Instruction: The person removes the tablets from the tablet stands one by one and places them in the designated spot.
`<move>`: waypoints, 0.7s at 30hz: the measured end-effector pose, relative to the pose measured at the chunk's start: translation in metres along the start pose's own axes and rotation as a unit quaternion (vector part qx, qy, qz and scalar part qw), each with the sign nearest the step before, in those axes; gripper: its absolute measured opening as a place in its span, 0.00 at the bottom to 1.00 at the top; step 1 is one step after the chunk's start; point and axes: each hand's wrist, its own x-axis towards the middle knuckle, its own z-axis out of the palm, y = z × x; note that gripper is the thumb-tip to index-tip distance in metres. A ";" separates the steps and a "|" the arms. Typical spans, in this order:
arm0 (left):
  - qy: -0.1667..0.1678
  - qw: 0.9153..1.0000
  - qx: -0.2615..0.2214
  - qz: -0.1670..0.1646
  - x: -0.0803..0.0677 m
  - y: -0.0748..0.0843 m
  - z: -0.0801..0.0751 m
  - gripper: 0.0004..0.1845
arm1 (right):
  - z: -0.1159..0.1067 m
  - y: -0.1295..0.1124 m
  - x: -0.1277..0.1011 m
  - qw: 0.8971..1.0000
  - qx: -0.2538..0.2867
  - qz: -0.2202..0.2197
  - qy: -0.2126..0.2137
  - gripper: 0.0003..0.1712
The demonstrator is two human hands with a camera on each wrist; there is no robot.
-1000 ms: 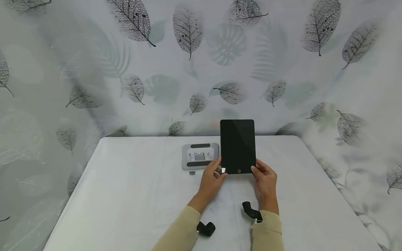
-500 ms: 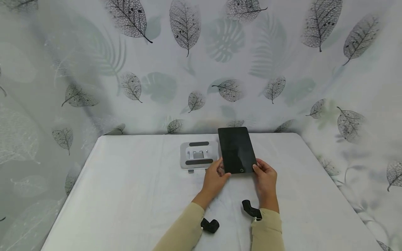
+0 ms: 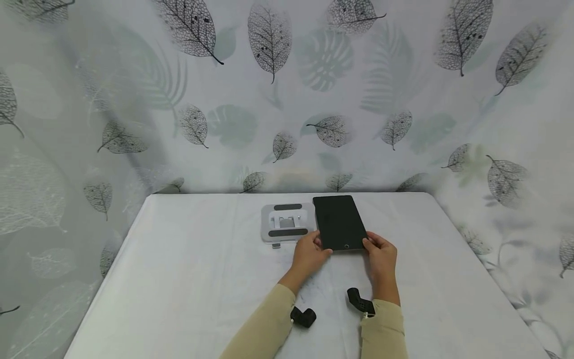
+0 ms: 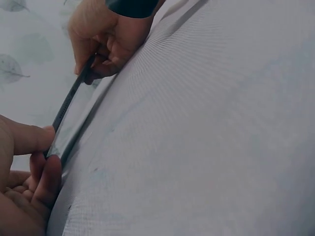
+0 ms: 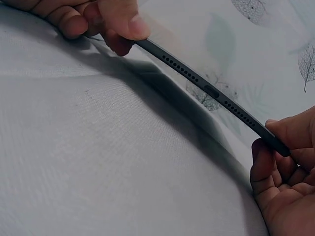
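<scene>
Right now both hands are pinching the near short edge of the thin, dark-screened rectangular tablet (image 3: 338, 222), the left hand (image 3: 309, 255) at its near-left corner and the right hand (image 3: 381, 256) at its near-right corner, thumbs on top and fingers curling beneath. The tablet's long axis is running straight away from the person toward the leaf-patterned backdrop (image 3: 287, 89). In the wrist views its near edge (image 5: 216, 96) is hanging just above the white cloth-covered table (image 3: 179, 279); whether the far end is touching down is hidden. Both hands are sitting equally near. The flat grey folding stand with black pads (image 3: 287, 223) is lying just beside the tablet's left long edge.
</scene>
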 end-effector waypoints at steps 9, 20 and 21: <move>-0.013 0.999 0.033 -0.007 -0.002 0.005 0.000 0.34 | 0.000 0.002 0.000 1.000 -0.016 0.001 0.017 0.20; 0.062 0.998 0.004 0.022 -0.005 -0.005 0.009 0.26 | 0.000 0.013 -0.002 0.982 -0.152 -0.078 0.083 0.20; 0.068 0.997 0.001 0.021 -0.006 -0.006 0.010 0.25 | 0.000 0.014 -0.002 0.981 -0.155 -0.082 0.084 0.20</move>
